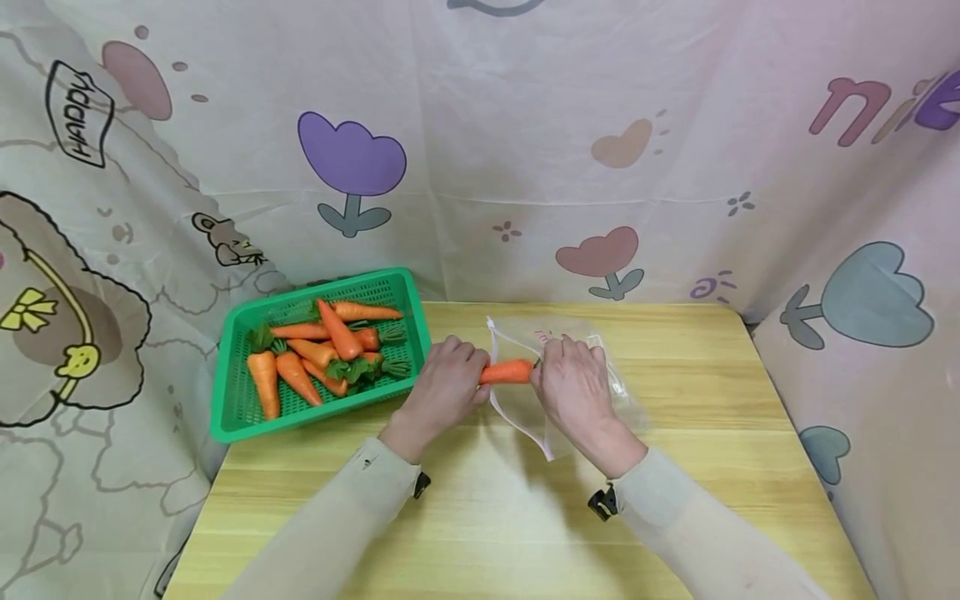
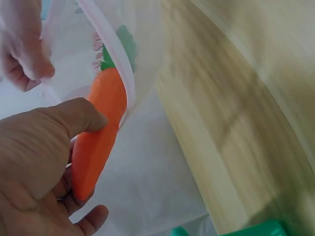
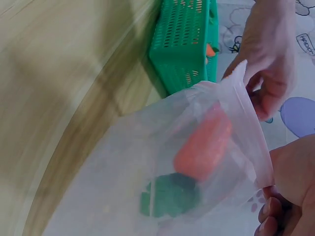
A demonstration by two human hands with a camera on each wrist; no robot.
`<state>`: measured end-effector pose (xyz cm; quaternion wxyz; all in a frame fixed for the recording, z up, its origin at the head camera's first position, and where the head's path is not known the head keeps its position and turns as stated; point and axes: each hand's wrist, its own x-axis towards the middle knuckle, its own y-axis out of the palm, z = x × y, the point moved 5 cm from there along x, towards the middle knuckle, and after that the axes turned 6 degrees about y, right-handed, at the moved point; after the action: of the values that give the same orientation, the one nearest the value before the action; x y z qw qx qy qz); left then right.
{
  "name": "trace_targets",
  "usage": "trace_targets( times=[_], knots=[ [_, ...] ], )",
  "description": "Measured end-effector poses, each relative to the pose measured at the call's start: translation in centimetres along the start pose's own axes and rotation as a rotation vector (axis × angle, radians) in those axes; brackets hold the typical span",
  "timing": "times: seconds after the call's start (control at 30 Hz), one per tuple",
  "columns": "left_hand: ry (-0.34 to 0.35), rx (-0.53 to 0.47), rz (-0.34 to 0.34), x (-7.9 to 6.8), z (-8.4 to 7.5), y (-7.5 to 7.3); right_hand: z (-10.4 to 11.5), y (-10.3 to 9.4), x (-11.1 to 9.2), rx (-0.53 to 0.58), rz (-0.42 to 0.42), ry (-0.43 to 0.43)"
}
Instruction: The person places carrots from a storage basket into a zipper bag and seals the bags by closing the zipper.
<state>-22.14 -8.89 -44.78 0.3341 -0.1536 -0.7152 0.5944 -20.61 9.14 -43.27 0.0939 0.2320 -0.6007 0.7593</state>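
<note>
An orange carrot (image 1: 508, 372) with a green leafy top is gripped by my left hand (image 1: 447, 379) at its narrow end, the thumb lying along it in the left wrist view. Its leafy end sits inside the mouth of a clear zip bag (image 1: 630, 407). My right hand (image 1: 576, 387) pinches the bag's pale zip edge, which the right wrist view shows between thumb and fingers. Through the cloudy plastic there, the carrot (image 3: 204, 142) and its green leaves (image 3: 170, 195) show blurred.
A green plastic basket (image 1: 219, 408) holding several carrots (image 1: 264, 383) stands at the left of the wooden table (image 1: 480, 517). A cloth printed with flowers (image 1: 480, 150) hangs behind the table and along its sides.
</note>
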Motion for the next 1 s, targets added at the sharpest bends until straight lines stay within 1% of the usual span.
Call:
trace_targets(
  times=[0.13,0.3,0.4,0.5,0.7,0.9,1.0],
  knots=[
    [-0.014,0.016,0.034,0.7,0.1,0.9,0.3,-0.1,-0.1,-0.001,-0.023,-0.018],
    [0.012,0.052,0.069,1.3,0.1,2.5,0.7,-0.3,-0.2,0.012,-0.046,-0.027],
    [0.036,0.081,0.065,1.4,0.0,3.3,0.9,-0.4,-0.2,0.032,-0.029,-0.018],
    [0.055,0.103,0.051,1.5,-0.1,3.8,1.0,-0.4,-0.2,0.049,0.009,0.001],
    [0.056,0.100,0.075,1.9,-0.3,4.2,0.8,-0.6,0.1,0.103,0.078,0.036],
    [0.055,0.088,0.087,1.9,-0.4,4.1,0.3,-0.8,0.4,0.123,0.095,0.062],
    [0.049,0.086,0.103,1.9,-0.4,4.1,0.1,-0.8,0.5,0.124,0.093,0.068]
  ],
)
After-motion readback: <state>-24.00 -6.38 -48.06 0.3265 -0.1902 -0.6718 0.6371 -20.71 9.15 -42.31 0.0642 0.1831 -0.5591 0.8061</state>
